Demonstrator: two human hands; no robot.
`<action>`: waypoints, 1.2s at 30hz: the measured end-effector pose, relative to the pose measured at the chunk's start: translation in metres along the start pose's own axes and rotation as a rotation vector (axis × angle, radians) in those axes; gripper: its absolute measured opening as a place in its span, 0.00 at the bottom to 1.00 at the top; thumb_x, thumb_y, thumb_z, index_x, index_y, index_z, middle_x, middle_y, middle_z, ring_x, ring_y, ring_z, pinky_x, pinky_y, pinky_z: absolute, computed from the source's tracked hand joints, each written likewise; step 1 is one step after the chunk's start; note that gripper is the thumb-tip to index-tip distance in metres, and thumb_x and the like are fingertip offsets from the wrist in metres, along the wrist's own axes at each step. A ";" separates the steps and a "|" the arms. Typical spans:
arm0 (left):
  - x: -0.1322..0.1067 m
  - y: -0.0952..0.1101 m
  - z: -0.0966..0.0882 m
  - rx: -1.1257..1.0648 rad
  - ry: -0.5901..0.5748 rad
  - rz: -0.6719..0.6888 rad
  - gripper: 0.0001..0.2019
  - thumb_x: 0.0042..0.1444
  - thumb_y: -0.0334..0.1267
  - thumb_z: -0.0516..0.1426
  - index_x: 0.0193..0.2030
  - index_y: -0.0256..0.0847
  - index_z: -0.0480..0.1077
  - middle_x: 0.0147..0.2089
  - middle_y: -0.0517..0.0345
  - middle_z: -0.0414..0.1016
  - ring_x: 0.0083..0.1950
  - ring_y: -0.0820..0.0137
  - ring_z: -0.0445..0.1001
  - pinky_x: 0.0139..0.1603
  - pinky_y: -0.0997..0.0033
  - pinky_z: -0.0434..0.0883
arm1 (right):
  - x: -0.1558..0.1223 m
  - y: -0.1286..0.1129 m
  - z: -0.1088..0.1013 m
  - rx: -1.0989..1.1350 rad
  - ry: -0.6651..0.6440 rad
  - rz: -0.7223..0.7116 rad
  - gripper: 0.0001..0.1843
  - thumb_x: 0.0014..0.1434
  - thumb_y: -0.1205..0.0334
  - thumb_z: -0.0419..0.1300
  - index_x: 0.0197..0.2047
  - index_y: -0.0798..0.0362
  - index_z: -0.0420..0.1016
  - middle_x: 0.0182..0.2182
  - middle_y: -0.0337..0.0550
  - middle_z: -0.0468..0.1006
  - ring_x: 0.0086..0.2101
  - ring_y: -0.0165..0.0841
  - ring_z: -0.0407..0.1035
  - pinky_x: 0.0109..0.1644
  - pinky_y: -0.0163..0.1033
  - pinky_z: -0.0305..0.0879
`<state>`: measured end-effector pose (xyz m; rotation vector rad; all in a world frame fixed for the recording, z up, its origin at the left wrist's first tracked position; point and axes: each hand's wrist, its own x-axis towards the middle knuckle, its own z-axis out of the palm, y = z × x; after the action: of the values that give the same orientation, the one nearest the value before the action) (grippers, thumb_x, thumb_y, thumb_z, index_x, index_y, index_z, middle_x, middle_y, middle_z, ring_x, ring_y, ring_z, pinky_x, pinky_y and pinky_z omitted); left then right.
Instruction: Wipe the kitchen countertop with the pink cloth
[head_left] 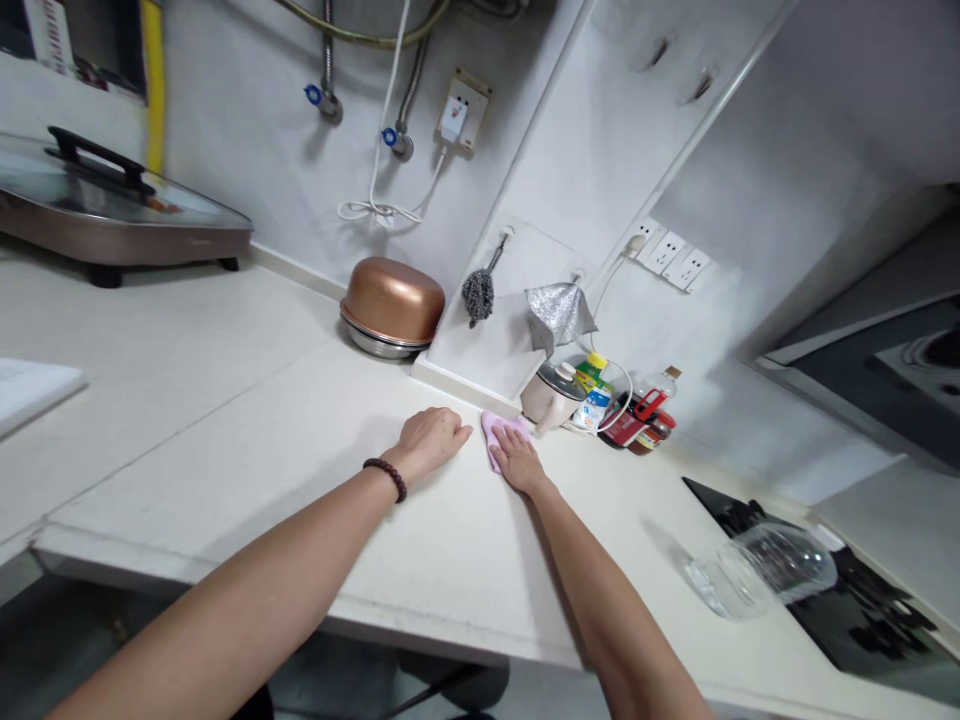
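My right hand [517,458] presses a pink cleaning cloth [491,428] against the white countertop [442,540], at the foot of the wall ledge. Its fingers lie over the cloth, whose edges show to the left and beyond the fingertips. To its left, my left hand [431,440] is curled into a loose fist just over the counter, apart from the cloth, with nothing visible in it. A dark beaded bracelet [386,478] circles the left wrist. Just beyond the right hand stands a small cream pot [551,395] with a glass lid.
A copper-coloured bowl [396,298] is upside down on a steel pan. Bottles and jars [637,420] stand by the wall. A clear plastic jug [765,570] lies near the black cooktop [862,610]. An electric pan [127,230] and white board [34,390] are left. A scrubber [478,293] hangs.
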<state>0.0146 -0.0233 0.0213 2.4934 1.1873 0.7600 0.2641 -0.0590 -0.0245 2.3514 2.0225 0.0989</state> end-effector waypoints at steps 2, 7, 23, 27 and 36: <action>0.001 -0.002 -0.002 -0.008 0.002 -0.022 0.21 0.65 0.47 0.48 0.31 0.40 0.77 0.36 0.46 0.81 0.41 0.61 0.78 0.39 0.68 0.66 | -0.013 -0.005 0.001 0.016 0.016 -0.034 0.32 0.73 0.44 0.37 0.75 0.45 0.47 0.74 0.44 0.48 0.71 0.42 0.41 0.71 0.56 0.44; 0.000 -0.001 -0.003 -0.019 0.002 -0.016 0.21 0.64 0.47 0.49 0.30 0.41 0.77 0.38 0.47 0.82 0.42 0.61 0.79 0.39 0.68 0.66 | -0.077 -0.022 0.002 0.059 0.027 -0.249 0.32 0.72 0.44 0.40 0.75 0.42 0.47 0.74 0.43 0.46 0.72 0.44 0.39 0.72 0.57 0.43; -0.005 0.011 -0.001 -0.045 -0.047 0.015 0.19 0.64 0.45 0.49 0.32 0.41 0.79 0.36 0.46 0.81 0.42 0.59 0.79 0.40 0.66 0.68 | -0.040 -0.053 -0.007 0.076 -0.068 -0.350 0.35 0.71 0.41 0.39 0.76 0.45 0.47 0.74 0.42 0.44 0.72 0.44 0.36 0.73 0.55 0.38; -0.005 0.013 -0.007 -0.064 -0.071 0.016 0.18 0.64 0.43 0.49 0.34 0.43 0.80 0.37 0.49 0.82 0.41 0.62 0.79 0.40 0.68 0.68 | 0.015 -0.060 -0.008 0.032 -0.093 -0.235 0.34 0.72 0.44 0.38 0.76 0.48 0.46 0.75 0.42 0.43 0.72 0.43 0.34 0.73 0.53 0.38; 0.002 -0.001 -0.020 -0.054 0.029 -0.069 0.20 0.64 0.45 0.49 0.37 0.42 0.81 0.39 0.47 0.82 0.44 0.60 0.79 0.40 0.67 0.68 | 0.046 -0.074 -0.011 -0.004 -0.073 -0.106 0.33 0.72 0.46 0.37 0.76 0.47 0.44 0.75 0.43 0.42 0.72 0.44 0.35 0.72 0.56 0.40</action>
<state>0.0039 -0.0205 0.0378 2.3923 1.2390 0.8013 0.1967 -0.0029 -0.0173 2.2053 2.1054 0.0141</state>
